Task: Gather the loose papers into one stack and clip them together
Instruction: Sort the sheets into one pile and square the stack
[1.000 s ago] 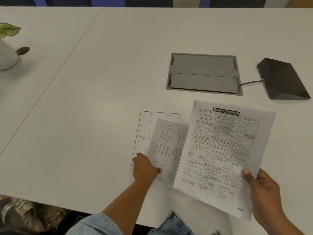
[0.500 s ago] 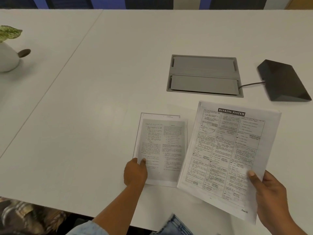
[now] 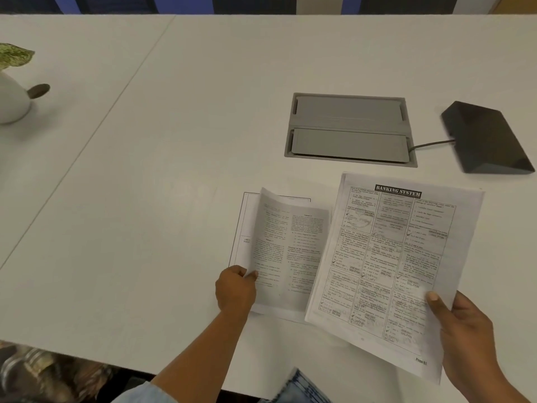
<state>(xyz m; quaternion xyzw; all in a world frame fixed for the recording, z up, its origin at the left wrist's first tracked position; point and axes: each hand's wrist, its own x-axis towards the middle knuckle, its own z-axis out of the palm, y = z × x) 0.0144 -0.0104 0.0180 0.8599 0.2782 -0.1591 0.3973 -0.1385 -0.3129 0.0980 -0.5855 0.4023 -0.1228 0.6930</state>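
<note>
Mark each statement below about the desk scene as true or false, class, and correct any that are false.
1. The right hand holds the sheet headed "Banking System". True.
2. The left hand lies flat and empty on the table. False: it pinches the lower left edge of the two-column sheet, whose left side curls upward.
3. A bordered sheet lies on the table beneath the two-column sheet. True.
4. A clip already binds all the papers together. False: no clip is visible, and the papers are split between two hands and the table.
5. A cable runs from the dark wedge-shaped device to the grey hatch in the table. True.
</note>
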